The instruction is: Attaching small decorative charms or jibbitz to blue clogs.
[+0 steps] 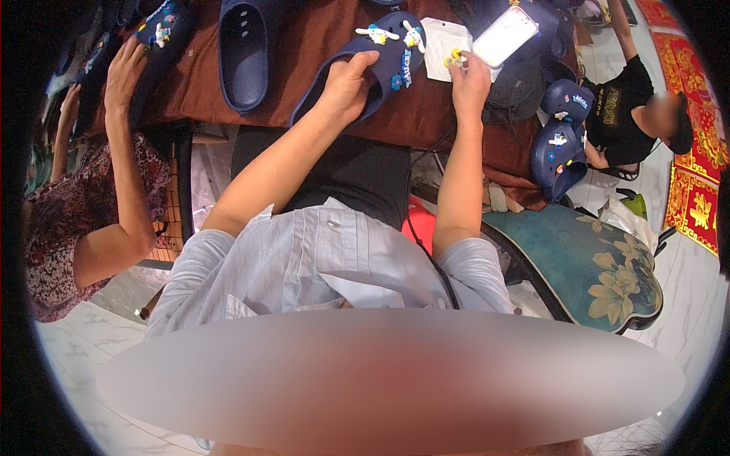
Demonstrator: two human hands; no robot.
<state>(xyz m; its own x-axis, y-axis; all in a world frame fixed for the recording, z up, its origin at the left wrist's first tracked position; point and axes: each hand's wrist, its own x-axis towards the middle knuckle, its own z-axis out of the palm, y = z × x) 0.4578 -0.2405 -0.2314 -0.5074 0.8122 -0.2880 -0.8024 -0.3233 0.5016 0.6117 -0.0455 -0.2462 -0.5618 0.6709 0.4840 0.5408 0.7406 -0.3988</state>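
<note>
My left hand (348, 87) reaches into the opening of a navy blue clog (388, 55) and grips it, thumb on the upper side. White and yellow cartoon charms (378, 33) and a blue lettered charm (405, 68) sit on the clog's toe part. To the right, my right hand (470, 85) is closed in a pinch on a small yellow charm (454, 57). Behind those fingertips lies a clear-white plastic packet (447, 34). My left fingers are partly hidden by the clog.
A phone (506, 36) lies beyond my right hand on the brown-covered table (190, 83). Another clog (247, 57) stands left; decorated clogs (561, 148) sit right. One person (125, 190) touches a clog at left; another (627, 114) is at right, near a teal floral chair (585, 266).
</note>
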